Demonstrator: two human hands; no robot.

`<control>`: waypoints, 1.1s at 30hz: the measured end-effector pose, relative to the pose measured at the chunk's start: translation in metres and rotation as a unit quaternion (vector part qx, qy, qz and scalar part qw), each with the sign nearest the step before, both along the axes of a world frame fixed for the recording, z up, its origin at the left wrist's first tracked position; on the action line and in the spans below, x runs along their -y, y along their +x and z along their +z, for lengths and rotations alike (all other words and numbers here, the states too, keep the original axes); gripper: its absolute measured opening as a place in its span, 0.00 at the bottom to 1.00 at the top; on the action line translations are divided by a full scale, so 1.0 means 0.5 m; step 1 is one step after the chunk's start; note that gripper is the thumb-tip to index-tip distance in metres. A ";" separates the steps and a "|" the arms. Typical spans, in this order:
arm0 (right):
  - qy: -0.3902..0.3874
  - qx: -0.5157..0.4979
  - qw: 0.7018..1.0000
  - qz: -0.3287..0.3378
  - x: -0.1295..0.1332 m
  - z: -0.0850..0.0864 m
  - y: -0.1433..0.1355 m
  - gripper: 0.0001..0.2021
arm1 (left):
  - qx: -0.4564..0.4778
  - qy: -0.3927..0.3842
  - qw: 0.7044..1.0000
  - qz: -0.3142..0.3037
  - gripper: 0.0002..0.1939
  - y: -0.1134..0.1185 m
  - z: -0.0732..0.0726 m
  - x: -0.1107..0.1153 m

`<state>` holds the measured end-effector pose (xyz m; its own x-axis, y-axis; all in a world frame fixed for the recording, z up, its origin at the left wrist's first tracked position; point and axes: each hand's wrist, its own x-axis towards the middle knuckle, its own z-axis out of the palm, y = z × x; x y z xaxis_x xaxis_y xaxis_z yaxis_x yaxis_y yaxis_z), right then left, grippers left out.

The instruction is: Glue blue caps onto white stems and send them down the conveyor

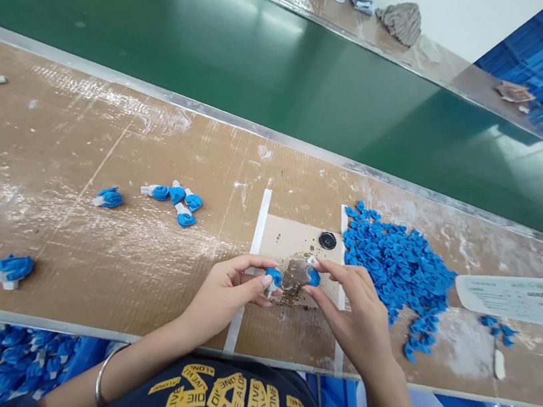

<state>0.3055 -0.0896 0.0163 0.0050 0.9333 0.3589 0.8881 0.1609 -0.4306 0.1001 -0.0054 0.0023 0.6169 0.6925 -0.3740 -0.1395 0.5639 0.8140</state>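
My left hand [221,295] pinches a small blue-and-white part [274,276] between thumb and fingers. A second small blue part [314,277], with a white bit at its top, sits between the thumb and forefinger of my right hand [358,299]. The two parts are held a short way apart. Beneath them lies a pale board [283,232] with a wet brown patch [295,273] and dark specks. A round black cap [327,241] rests on that board, just beyond my right fingertips. The exact kind of the held parts cannot be made out.
Right of the board spreads a heap of small blue pieces [395,260], beside a white labelled bottle [522,299]. Several blue-and-white parts [176,194] lie to the left. A blue bin [87,350] of similar parts stands below the table edge. Beyond runs a green conveyor belt [230,54].
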 end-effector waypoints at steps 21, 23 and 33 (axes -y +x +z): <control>0.033 -0.356 0.929 -0.091 0.027 -0.007 -0.091 0.21 | 0.120 -0.110 0.986 0.046 0.16 0.048 -0.005 0.053; 0.031 -0.334 0.938 -0.086 0.027 -0.010 -0.090 0.22 | 0.117 -0.105 0.987 0.044 0.15 0.048 -0.003 0.053; 0.063 -0.050 0.997 0.013 0.016 0.003 -0.110 0.18 | 0.056 -0.084 0.995 -0.006 0.16 0.042 0.008 0.026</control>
<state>0.2503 -0.0977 0.0178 0.0239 0.8816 0.4713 0.8367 0.2404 -0.4921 0.1209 -0.0183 0.0065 0.6693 0.6178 -0.4127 -0.2158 0.6932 0.6876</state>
